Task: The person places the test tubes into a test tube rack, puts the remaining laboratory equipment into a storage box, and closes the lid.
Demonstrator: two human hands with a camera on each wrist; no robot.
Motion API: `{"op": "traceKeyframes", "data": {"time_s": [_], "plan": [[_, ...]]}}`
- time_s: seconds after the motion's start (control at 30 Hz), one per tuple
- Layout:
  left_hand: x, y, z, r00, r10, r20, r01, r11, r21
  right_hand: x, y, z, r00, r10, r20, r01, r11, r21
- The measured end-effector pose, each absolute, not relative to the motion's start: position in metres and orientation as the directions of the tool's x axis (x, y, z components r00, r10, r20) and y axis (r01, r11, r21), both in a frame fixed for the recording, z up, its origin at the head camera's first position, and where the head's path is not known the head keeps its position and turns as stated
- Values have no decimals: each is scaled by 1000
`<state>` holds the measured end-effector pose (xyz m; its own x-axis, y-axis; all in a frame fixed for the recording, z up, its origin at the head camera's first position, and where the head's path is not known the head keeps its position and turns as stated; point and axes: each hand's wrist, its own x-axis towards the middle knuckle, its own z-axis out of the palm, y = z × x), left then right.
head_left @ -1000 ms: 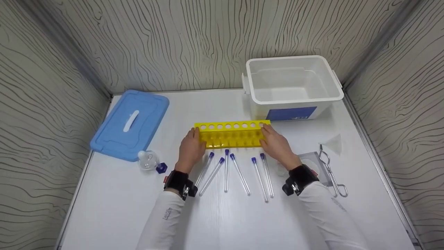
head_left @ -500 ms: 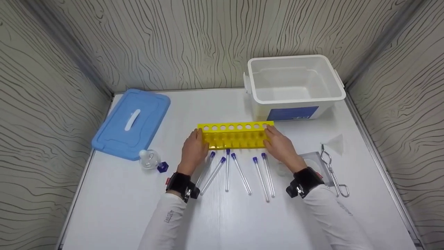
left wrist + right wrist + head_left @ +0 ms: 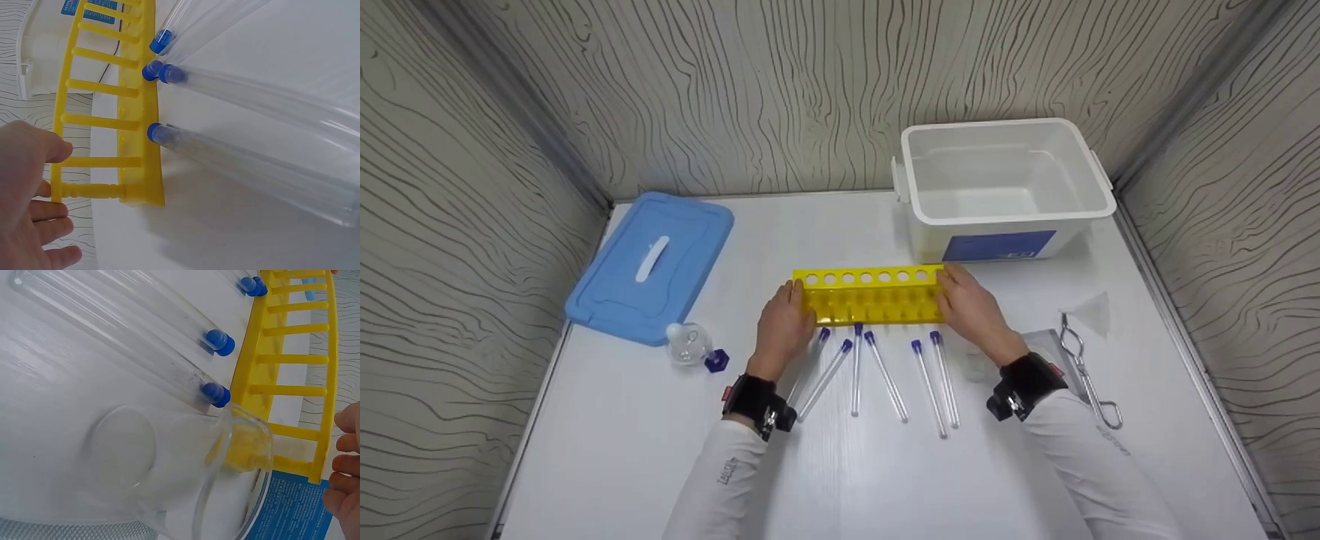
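A yellow test tube rack (image 3: 877,296) with a row of round holes stands mid-table. My left hand (image 3: 784,324) is at its left end; in the left wrist view the thumb (image 3: 58,149) and a finger pinch the top rail. My right hand (image 3: 973,313) overlaps the right end in the head view. A narrow gap shows between its fingers (image 3: 344,443) and the top rail in the right wrist view, and they hold nothing. Several test tubes (image 3: 887,379) with blue caps lie in front of the rack, caps toward it. A clear beaker (image 3: 125,447) lies near the right end.
At the back right stands a white bin (image 3: 1005,225). Its blue lid (image 3: 622,289) lies at left, beside a round glass vessel (image 3: 688,345) and a dark blue hexagonal piece (image 3: 718,361). Right of my arm are metal tongs (image 3: 1084,367), a grey gauze mat (image 3: 1054,345) and a clear funnel (image 3: 1093,313).
My right hand's fingers have shifted outward from the top plate at the rack's right end. The left hand stays on its end. The whole scene drifts slightly right as the head camera turns.
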<state>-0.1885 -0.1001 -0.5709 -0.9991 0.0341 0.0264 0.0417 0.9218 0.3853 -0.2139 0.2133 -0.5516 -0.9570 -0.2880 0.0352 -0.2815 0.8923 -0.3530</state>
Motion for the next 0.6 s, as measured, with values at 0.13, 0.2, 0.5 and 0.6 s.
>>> {"op": "traceKeyframes", "data": {"time_s": [0.13, 0.2, 0.5, 0.6], "plan": [[-188, -100, -571, -1000, 25, 14, 29, 919, 393, -218, 212, -553, -961, -273, -40, -241, 901, -362], [-187, -100, -571, -1000, 27, 10, 29, 919, 392, -219, 212, -555, -959, -272, -78, -228, 906, -356], [-185, -103, -570, -999, 31, -34, 14, 906, 423, -217, 207, -556, -960, -256, -114, -206, 919, -336], [-181, -105, -568, -998, 16, -58, -11, 897, 442, -217, 207, -557, -957, -267, -114, -217, 920, -327]]}}
